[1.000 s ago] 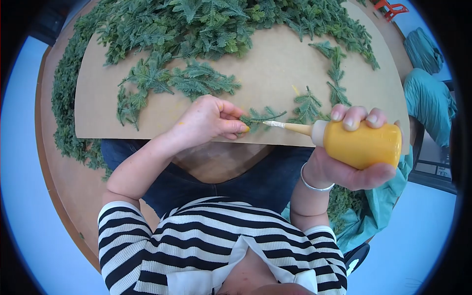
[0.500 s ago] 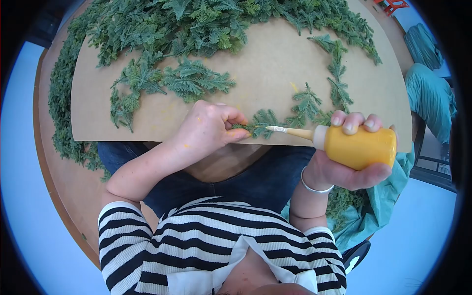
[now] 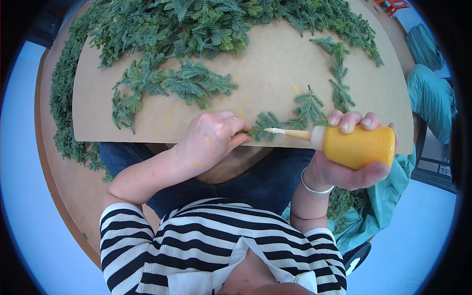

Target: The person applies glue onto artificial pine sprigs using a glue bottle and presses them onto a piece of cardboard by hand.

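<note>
My right hand (image 3: 351, 147) is wrapped round a yellow squeeze bottle (image 3: 359, 146), tipped on its side with its nozzle pointing left. The whitish nozzle tip lies over a small green artificial fir sprig (image 3: 266, 121) near the board's front edge. At the sprig's left end, my left hand (image 3: 214, 135) is closed in a pinch on its stem; the fingers partly hide that end. Yellow smears mark the back of this hand. Another fir sprig (image 3: 309, 105) lies just right of the nozzle tip.
A large heap of fir sprigs (image 3: 196, 24) covers the back of the brown board (image 3: 270, 59). Loose sprigs (image 3: 191, 81) lie at the left, and a line of them (image 3: 340, 73) runs down the right. Green plastic sacks (image 3: 430, 93) stand at the right.
My left hand has shifted slightly downward and turned a little, still pinching by the sprig's end. The bottle has moved slightly left, its tip still over the sprig.
</note>
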`<state>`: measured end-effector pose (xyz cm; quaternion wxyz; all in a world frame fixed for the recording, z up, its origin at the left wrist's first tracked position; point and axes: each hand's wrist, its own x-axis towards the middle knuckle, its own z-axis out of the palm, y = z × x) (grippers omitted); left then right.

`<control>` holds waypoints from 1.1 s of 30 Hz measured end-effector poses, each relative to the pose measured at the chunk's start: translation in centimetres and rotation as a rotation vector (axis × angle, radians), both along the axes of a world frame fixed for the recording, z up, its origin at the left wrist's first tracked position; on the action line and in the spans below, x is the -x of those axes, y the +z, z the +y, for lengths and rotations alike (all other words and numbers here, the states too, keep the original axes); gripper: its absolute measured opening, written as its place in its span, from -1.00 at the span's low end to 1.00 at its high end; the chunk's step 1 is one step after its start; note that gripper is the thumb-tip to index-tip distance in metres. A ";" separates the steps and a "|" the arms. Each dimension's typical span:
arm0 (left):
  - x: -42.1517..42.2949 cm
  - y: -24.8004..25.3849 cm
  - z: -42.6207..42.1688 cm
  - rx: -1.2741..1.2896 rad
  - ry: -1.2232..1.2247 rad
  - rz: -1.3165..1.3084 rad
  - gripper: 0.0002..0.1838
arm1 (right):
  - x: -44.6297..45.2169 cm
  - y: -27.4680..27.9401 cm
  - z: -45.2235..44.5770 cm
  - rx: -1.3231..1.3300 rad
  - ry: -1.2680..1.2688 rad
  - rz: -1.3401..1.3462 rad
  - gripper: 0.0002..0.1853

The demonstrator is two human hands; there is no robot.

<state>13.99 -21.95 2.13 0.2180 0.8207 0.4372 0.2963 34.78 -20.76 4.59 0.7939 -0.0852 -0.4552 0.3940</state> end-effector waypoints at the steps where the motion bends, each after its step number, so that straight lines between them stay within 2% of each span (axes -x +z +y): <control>1: 0.0 0.0 0.0 0.002 -0.002 -0.002 -0.81 | -0.1 0.0 0.0 0.002 -0.002 -0.002 -0.43; 12: -0.1 0.6 0.5 0.134 0.015 -0.044 -0.89 | -1.9 0.1 -0.1 -0.020 -0.083 -0.043 -0.47; 33: -0.2 1.0 0.7 0.163 0.013 0.003 -0.89 | -4.3 0.3 0.6 -0.038 -0.175 -0.085 -0.58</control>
